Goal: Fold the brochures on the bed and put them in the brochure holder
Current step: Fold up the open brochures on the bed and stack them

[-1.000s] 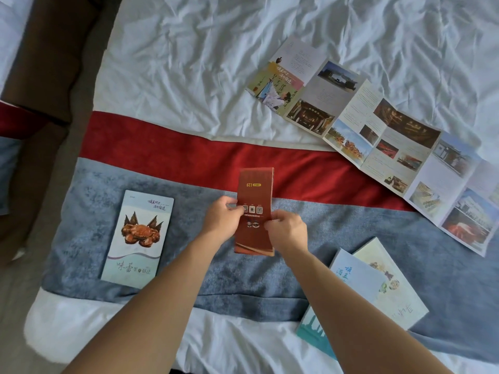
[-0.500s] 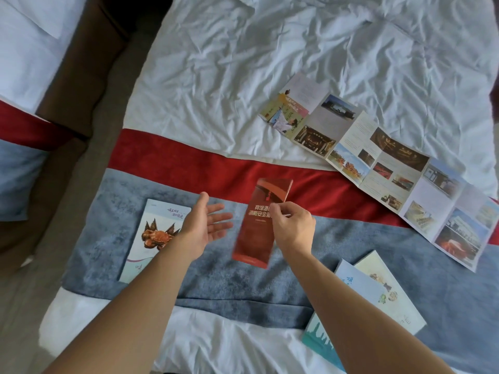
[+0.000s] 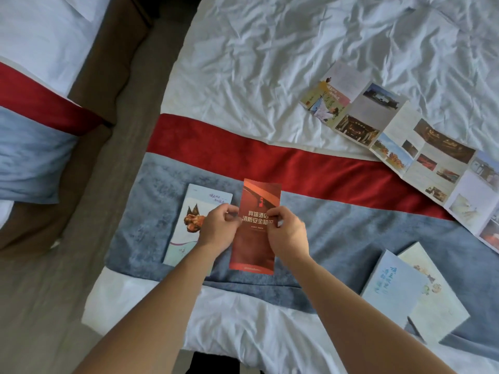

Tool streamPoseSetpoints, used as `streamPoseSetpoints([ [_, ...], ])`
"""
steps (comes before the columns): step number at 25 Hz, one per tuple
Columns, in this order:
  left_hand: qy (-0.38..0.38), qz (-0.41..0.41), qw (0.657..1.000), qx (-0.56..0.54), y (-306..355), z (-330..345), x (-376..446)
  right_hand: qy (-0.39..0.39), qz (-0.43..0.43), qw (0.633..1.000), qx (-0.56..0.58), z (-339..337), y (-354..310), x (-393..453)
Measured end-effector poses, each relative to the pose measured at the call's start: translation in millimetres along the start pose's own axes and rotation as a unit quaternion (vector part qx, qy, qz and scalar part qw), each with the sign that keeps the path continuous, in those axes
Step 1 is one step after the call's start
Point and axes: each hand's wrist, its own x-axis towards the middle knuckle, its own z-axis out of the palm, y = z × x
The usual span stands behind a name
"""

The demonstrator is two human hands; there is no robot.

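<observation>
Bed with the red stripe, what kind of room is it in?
Probably a hotel room. The bed has white sheets and a red and grey runner, a second bed made up the same stands beside it, and tourist brochures lie on top.

A narrow red folded paper brochure with white lettering point(image 3: 253, 238) is held upright at centre. A long photo-printed accordion brochure point(image 3: 410, 147) lies unfolded at 2 o'clock; pale crab-picture booklet point(image 3: 189, 211) at 9 o'clock; two pale booklets point(image 3: 405, 292) overlapping at 4 o'clock.
</observation>
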Motion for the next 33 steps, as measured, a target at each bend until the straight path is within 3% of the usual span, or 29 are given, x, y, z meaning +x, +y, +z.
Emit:
streamPoseSetpoints([
  [3, 0.049, 0.047, 0.994, 0.09, -28.5, -33.5, 5.7, -0.071, -0.08, 0.981, -0.163, 42.7, -7.0, -13.5],
  [8, 0.084, 0.092, 0.975, 0.186, -74.3, -82.5, 24.6, -0.114, -0.129, 0.957, -0.236, 115.1, -24.8, -24.2],
  [13, 0.049, 0.196, 0.945, 0.257, -107.3, -103.9, 31.1, -0.117, -0.125, 0.95, -0.261, 152.1, -28.7, -26.5],
  [18, 0.004, 0.23, 0.932, 0.28, -119.0, -101.2, 38.3, -0.104, -0.124, 0.938, -0.307, 159.6, -23.1, -23.4],
  [24, -0.031, 0.24, 0.91, 0.336, -129.3, -101.3, 49.4, -0.085, -0.135, 0.929, -0.333, 167.1, -19.4, -22.9],
  [33, -0.02, 0.227, 0.883, 0.41, -135.3, -93.7, 58.2, -0.06, -0.117, 0.936, -0.328, 181.9, -5.9, -14.1],
])
